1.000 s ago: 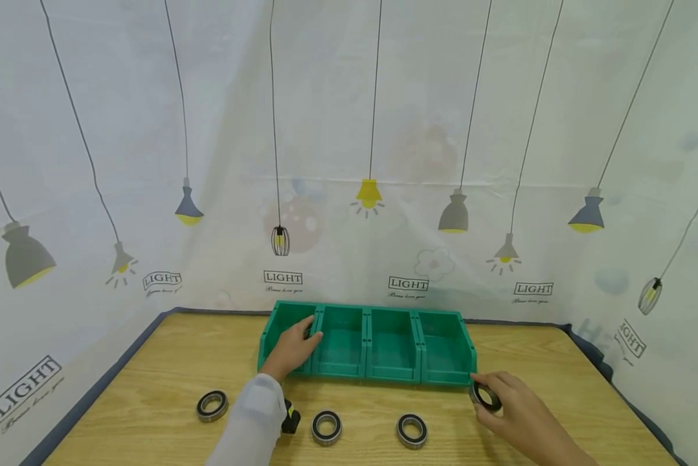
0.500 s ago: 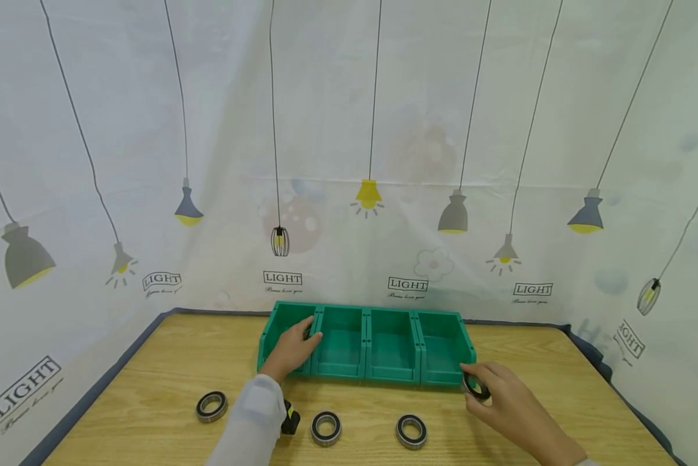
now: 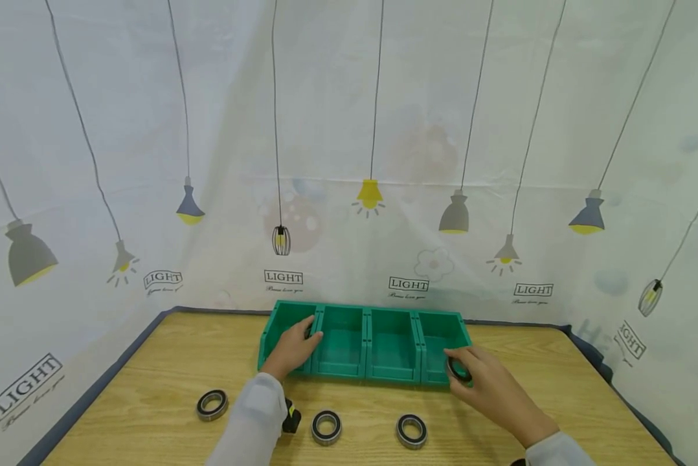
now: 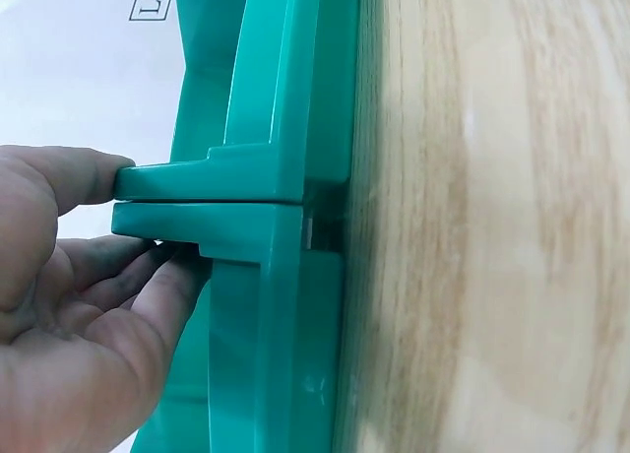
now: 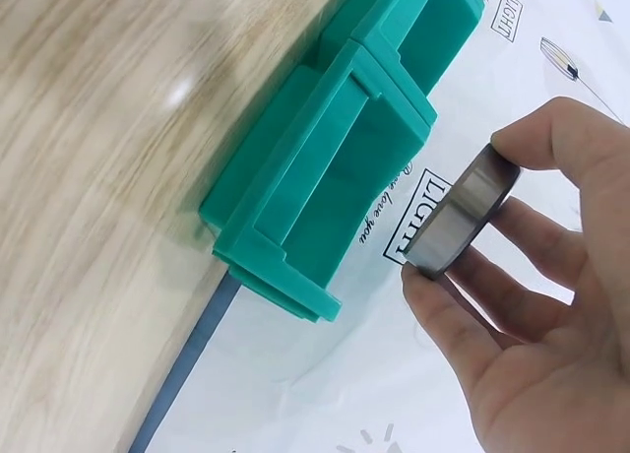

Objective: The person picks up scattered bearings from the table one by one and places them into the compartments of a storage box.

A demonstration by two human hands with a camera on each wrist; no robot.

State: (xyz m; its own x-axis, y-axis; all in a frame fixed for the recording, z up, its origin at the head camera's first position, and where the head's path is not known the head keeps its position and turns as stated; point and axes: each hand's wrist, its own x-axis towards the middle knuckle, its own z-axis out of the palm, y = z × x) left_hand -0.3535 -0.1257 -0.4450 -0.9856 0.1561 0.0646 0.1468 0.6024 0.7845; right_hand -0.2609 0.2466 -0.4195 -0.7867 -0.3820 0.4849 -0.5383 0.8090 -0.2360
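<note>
My right hand (image 3: 491, 385) pinches a ball bearing (image 5: 463, 214) by its edge between thumb and fingers. In the head view it overlaps the front of the rightmost of the joined green bins (image 3: 392, 373); the right wrist view shows the bearing apart from the bin's wall (image 5: 295, 286). At the left end, my left hand (image 3: 292, 349) grips the paired walls (image 4: 207, 184) between two bins, thumb on one side and fingers on the other. Three more bearings lie flat on the table: one at left (image 3: 212, 417), one in the middle (image 3: 326, 441), one farther right (image 3: 412, 444).
The bins stand in a row near the back of the wooden table (image 3: 151, 388), close to a white printed curtain (image 3: 337, 246). A small black device (image 3: 291, 419) with a yellow-green mark sits at the left wrist.
My right hand has carried the bearing left and up in the head view, from beside the rightmost bin's corner to its front. The left hand keeps its place on the bins.
</note>
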